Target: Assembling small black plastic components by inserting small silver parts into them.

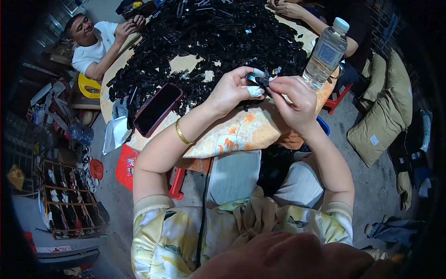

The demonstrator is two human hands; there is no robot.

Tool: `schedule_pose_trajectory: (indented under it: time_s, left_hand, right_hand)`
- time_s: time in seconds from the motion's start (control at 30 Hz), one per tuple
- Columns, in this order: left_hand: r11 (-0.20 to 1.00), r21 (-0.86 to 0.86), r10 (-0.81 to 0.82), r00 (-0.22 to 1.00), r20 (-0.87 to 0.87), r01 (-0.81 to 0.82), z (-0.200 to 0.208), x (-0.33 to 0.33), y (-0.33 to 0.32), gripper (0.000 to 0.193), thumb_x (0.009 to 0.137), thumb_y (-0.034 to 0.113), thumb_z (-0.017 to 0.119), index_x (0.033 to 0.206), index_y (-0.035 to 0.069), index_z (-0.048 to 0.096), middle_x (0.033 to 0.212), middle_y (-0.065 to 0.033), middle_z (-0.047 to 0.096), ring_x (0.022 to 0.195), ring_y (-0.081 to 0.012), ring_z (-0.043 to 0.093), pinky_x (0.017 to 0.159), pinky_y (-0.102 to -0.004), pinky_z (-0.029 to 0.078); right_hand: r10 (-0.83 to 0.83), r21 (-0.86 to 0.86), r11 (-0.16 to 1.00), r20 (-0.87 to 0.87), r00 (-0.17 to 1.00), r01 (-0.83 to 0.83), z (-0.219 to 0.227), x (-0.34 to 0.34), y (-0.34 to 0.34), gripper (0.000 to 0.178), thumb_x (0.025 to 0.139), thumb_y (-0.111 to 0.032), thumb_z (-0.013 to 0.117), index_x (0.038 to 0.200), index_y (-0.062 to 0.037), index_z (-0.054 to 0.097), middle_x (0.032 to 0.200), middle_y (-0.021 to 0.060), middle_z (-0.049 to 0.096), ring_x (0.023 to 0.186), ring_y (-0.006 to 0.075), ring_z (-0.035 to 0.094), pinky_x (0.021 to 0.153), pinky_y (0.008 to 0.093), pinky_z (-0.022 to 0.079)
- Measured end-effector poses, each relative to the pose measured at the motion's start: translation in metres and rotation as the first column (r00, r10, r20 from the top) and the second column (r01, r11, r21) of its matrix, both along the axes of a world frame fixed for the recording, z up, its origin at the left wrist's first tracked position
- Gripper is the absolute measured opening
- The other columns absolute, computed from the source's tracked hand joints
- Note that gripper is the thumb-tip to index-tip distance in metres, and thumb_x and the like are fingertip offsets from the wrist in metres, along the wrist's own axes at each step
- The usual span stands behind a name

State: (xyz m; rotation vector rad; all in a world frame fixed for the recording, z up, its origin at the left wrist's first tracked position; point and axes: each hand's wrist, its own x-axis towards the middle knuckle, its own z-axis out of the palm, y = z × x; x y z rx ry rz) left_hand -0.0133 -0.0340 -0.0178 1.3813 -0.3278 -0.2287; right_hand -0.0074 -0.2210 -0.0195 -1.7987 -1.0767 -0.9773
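Over the near edge of the table my left hand point(228, 93) pinches a small black plastic piece point(262, 83) between thumb and forefinger. White wrappings cover the tips of that thumb and finger. From the other side my right hand point(297, 101) closes its fingertips on the same piece. Its exact kind is too small to make out. Just beyond both hands spreads a large heap of black plastic pieces point(223, 39), with a few shiny bits among them. A gold bangle point(182, 132) circles my left wrist.
A dark phone point(158, 109) lies left on the patterned tablecloth point(232, 135). A clear bottle point(327, 53) stands right of my hands. Other people sit at the far left point(95, 44) and far right point(290, 9). Stuffed sacks point(383, 116) lie on the floor at right.
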Motion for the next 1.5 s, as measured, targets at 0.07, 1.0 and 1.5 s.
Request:
schedule_pose_trajectory:
  time_s: [0.07,1.0,1.5]
  left_hand:
    - [1.0,-0.005,0.02,1.0,-0.003,-0.02,-0.004,0.0,-0.001,0.036,0.08,-0.003,0.06,0.114,-0.001,0.049,0.098,-0.0125,0.062,0.086,-0.0175,0.063,0.08,-0.0285,0.053]
    - [0.949,0.084,-0.279,0.931,-0.236,0.305,0.013,-0.009,0.011,0.029,0.088,0.01,0.053,0.112,-0.004,0.049,0.093,-0.0119,0.063,0.078,-0.0164,0.065,0.069,-0.025,0.054]
    - [0.694,0.718,-0.341,0.853,0.395,-0.055,0.012,-0.025,-0.005,0.036,0.077,0.021,0.065,0.105,0.0,0.057,0.091,-0.0137,0.06,0.077,-0.0236,0.058,0.069,-0.0313,0.048]
  right_hand:
    - [-0.027,-0.044,0.999,0.027,0.999,0.028,-0.001,-0.001,0.0,0.016,0.066,0.004,0.069,0.081,-0.0001,0.063,0.082,0.0112,0.064,0.072,0.0241,0.061,0.063,0.0302,0.049]
    - [0.063,-0.315,0.949,0.173,0.983,-0.006,0.007,-0.007,-0.012,0.022,0.064,-0.004,0.069,0.084,-0.0042,0.063,0.084,0.0075,0.064,0.078,0.0263,0.059,0.064,0.031,0.05]
    - [0.087,-0.087,0.921,-0.905,0.417,-0.381,0.013,-0.011,-0.047,0.026,0.076,-0.009,0.07,0.098,0.0035,0.062,0.081,0.004,0.064,0.069,0.0073,0.059,0.061,0.0214,0.048]
